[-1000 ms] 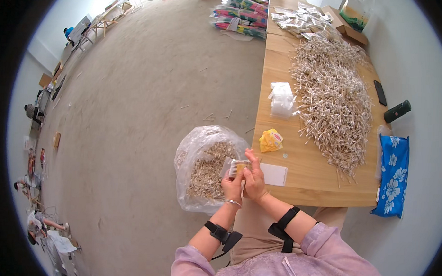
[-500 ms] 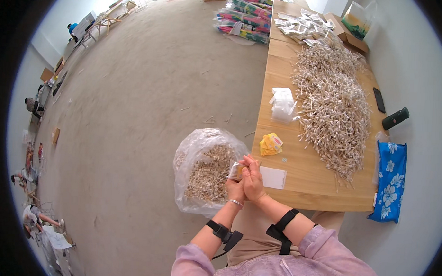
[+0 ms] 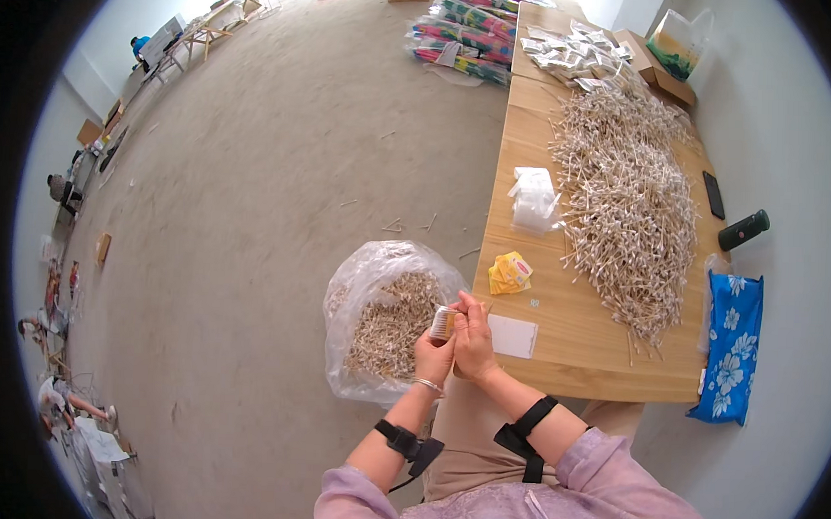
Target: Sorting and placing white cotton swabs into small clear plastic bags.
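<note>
My left hand (image 3: 433, 355) is closed around a small clear packet of cotton swabs (image 3: 443, 323), with white tips lined up along its side. Against the packet's right side, my right hand (image 3: 474, 342) has its fingers bent and pressed together. Both hands meet between the table's left edge and a big clear plastic bag (image 3: 337, 348) that holds loose swabs (image 3: 390, 336). Just right of my right hand lies a white card (image 3: 513, 337) on the table. Yellow printed cards (image 3: 510, 274) lie a little farther off. My fingers hide part of the packet.
A large heap of cotton swabs (image 3: 628, 207) covers the right of the wooden table (image 3: 521, 126). Clear bags (image 3: 534, 200), filled packets (image 3: 583, 55), a phone (image 3: 713, 195), a dark green bottle (image 3: 743, 230) and a blue flowered pack (image 3: 731, 348) lie around it. Wrapped colourful bundles (image 3: 465, 32) stand beyond.
My left hand has shifted slightly left and down, and more of the packet shows. My right hand stays beside it, almost unmoved. The view has moved a little.
</note>
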Demonstrator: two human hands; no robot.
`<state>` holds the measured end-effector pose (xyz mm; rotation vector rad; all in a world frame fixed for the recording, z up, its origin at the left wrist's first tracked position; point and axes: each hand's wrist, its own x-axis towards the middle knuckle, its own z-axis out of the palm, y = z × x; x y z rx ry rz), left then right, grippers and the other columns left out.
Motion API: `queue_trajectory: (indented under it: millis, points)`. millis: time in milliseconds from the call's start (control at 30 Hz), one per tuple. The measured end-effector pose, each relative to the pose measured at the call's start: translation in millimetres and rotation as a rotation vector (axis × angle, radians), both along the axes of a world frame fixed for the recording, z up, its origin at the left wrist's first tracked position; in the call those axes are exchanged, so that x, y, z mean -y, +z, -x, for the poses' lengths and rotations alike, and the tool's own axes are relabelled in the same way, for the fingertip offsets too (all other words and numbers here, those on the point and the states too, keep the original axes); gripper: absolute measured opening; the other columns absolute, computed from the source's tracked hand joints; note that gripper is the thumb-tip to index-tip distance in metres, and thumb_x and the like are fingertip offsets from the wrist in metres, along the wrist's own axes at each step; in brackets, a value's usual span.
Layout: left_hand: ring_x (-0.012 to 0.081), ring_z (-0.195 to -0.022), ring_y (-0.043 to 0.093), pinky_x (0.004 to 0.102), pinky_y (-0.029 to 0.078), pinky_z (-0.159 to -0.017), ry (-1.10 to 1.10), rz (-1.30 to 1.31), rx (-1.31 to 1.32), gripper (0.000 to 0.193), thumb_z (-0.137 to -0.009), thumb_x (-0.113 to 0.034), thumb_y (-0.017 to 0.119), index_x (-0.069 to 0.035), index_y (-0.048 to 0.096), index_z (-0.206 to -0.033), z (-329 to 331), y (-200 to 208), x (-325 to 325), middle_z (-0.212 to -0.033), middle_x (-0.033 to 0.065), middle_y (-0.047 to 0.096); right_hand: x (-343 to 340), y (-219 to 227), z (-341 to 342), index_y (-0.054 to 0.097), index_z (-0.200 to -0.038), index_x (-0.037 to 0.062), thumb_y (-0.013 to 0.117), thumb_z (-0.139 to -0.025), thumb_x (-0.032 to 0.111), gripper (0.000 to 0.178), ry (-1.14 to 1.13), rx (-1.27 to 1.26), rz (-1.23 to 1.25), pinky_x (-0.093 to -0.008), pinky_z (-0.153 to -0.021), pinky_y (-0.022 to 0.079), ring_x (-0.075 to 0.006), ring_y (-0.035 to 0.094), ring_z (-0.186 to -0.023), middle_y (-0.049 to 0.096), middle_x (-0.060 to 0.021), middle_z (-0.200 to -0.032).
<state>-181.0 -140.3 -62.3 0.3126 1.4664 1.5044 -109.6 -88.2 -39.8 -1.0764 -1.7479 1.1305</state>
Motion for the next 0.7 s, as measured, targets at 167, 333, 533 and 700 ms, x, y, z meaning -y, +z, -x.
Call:
queue_trajectory:
  millis: [167,333,533,700]
  points:
    - [0.007,-0.078,0.059,0.0213,0.048,-0.068,0.022,-0.152,0.001,0.024,-0.087,-0.018,0.068,-0.001,0.064,-0.104,32.0,20.3,-15.0,-0.091,0.0014,0.066,1.3,2.2,2.6,0.044,-0.129,-0.0005,0.043,-0.091,0.001,0.038,-0.067,0.076,-0.083,-0.0369,-0.087,0.046,-0.0287,0.056,-0.097,0.054,-0.0166,-0.105]
    - [0.0052,-0.076,0.058,0.021,0.047,-0.066,-0.059,-0.011,-0.151,0.02,-0.089,-0.018,0.066,0.0,0.067,-0.099,31.6,17.2,-27.0,-0.087,0.0009,0.066,1.7,3.5,2.8,0.045,-0.126,-0.0021,0.045,-0.085,-0.005,0.041,-0.073,0.071,-0.057,-0.0406,-0.093,0.041,-0.0326,0.052,-0.101,0.056,-0.0177,-0.105]
    - [0.0033,-0.072,0.053,0.0199,0.043,-0.061,-0.144,0.07,-0.187,0.019,-0.092,-0.019,0.061,-0.002,0.068,-0.098,26.5,13.8,-36.5,-0.082,-0.0035,0.062,-0.6,-1.3,2.4,0.045,-0.126,-0.0022,0.046,-0.085,-0.005,0.041,-0.09,0.084,-0.108,-0.0447,-0.104,0.034,-0.0379,0.048,-0.115,0.053,-0.0212,-0.117]
    - [0.0022,-0.069,0.048,0.0203,0.042,-0.059,-0.259,0.05,-0.084,0.02,-0.094,-0.02,0.057,-0.003,0.067,-0.101,31.0,5.7,-34.4,-0.078,-0.0064,0.056,1.6,-4.4,6.2,0.041,-0.13,-0.0016,0.046,-0.084,-0.004,0.046,-0.093,0.097,-0.141,-0.0507,-0.112,0.022,-0.0414,0.036,-0.129,0.045,-0.0222,-0.132]
